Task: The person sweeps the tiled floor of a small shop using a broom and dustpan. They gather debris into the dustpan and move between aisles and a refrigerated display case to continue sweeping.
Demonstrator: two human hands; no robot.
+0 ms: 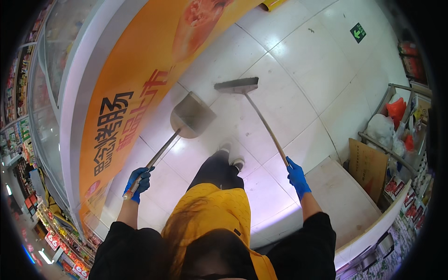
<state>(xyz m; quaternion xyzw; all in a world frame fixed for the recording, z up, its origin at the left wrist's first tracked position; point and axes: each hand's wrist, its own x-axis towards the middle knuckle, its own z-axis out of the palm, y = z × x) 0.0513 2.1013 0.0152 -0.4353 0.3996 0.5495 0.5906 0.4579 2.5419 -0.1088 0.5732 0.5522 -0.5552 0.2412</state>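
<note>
My left hand (139,182), in a blue glove, grips the handle of a long-handled metal dustpan (193,113). The pan is near the tiled floor, close to the orange side of a display freezer. My right hand (296,176), also gloved in blue, is closed around the pole of a push broom (267,127). The broom's head, with dark bristles, points ahead of my feet, beyond the dustpan and to its right. A gap of bare tile separates the two tools. Whether either tool touches the floor is hard to tell.
The glass-topped freezer (115,115) with an orange printed panel runs along my left. At right stand a low pale platform (343,192), a cardboard sheet (367,166) and a cart (374,138) holding plastic bags. A green arrow sign (358,33) marks the floor (297,84) ahead.
</note>
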